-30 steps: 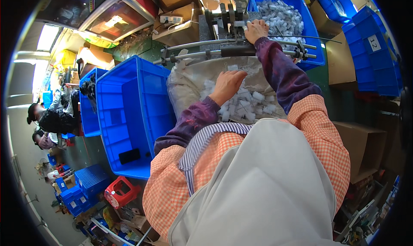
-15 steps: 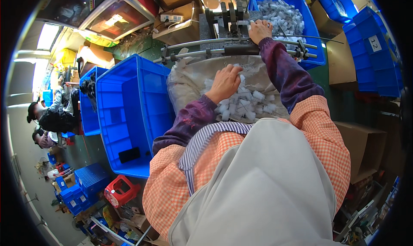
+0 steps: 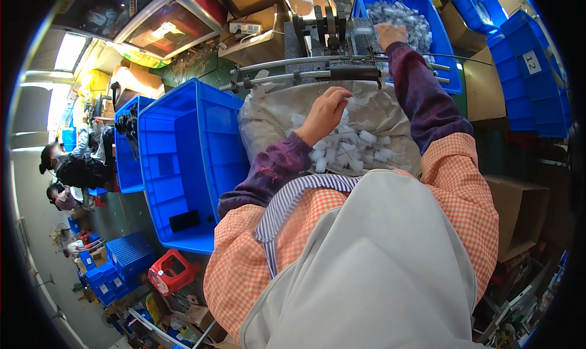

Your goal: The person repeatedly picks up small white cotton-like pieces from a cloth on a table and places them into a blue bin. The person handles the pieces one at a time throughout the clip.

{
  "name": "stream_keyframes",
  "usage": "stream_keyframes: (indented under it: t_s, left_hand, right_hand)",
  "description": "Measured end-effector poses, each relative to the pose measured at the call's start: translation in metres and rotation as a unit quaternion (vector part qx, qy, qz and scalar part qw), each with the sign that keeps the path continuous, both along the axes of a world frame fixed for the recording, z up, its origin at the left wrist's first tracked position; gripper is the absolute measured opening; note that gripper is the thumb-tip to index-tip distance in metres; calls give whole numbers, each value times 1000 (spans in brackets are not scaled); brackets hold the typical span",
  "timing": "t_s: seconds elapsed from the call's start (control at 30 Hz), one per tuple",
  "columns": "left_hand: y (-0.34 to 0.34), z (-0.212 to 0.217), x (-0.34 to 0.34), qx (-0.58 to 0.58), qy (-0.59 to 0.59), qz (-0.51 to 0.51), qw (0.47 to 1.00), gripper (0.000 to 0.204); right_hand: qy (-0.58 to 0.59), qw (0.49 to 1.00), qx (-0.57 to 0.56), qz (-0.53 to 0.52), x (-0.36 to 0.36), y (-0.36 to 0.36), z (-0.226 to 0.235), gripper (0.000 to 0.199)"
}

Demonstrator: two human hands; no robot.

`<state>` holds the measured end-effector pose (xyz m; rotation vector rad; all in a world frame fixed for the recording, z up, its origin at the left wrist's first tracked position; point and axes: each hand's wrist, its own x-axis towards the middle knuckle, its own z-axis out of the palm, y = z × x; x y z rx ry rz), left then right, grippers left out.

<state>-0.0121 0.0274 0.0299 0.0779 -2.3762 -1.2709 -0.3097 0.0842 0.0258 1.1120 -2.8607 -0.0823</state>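
My left hand [image 3: 326, 112] hovers over a beige cloth [image 3: 268, 114], its fingers bent together; what they hold, if anything, is hidden. Below and beside it lies a pile of small white bristle brushes [image 3: 349, 151] with thin wire ends. Farther off, my right hand [image 3: 390, 36] is at the right side of a metal bench device [image 3: 323, 35], beside the near left part of a blue bin [image 3: 445, 59] heaped with whitish pieces [image 3: 406, 21]. Its fingers are smeared by motion. Two metal rails cross in front of the device, with a black sleeve [image 3: 354, 73] on the nearer one.
At my left stands a large blue crate [image 3: 174, 123] with a dark flat object on its floor. A red stool [image 3: 174, 271] is behind it. Cardboard boxes [image 3: 516, 212] and stacked blue crates [image 3: 534, 71] flank my right. People [image 3: 79, 166] work at far left.
My right hand has moved right and away from me, from the device toward the blue bin. My left hand has shifted slightly. The black sleeve now shows on the near rail.
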Motion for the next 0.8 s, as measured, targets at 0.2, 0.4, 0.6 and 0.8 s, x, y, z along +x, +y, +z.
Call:
stream_keyframes:
  t_s: [0.2, 0.4, 0.6, 0.8]
  left_hand:
    - [7, 15, -20, -56, 52, 47, 996, 15]
    - [10, 15, -33, 15, 46, 78, 996, 24]
    - [13, -24, -6, -58, -72, 28, 995, 36]
    - [27, -47, 21, -342, -221, -104, 907, 23]
  right_hand:
    - [-83, 984, -151, 40, 15, 58, 25, 33]
    - [-425, 825, -185, 324, 90, 57, 30, 26]
    - [-304, 885, -241, 259, 49, 13, 0, 22]
    - [-18, 962, -241, 128, 34, -12, -33, 18]
